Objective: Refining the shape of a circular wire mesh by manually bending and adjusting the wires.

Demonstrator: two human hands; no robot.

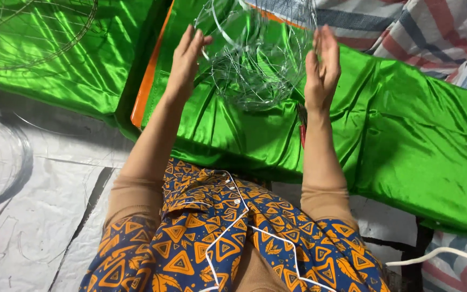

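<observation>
Head view | left hand (186, 57) and right hand (322, 67), fingers spread flat, press either side of wire frame (255, 59) | upper centre of frame, above green satin cloth (406, 135)

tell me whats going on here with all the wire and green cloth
A person holds a rounded wire frame between both hands, left hand and right hand, palms flat against its sides. It hangs above shiny green fabric spread on the floor. A coil of wire lies to the left.
</observation>
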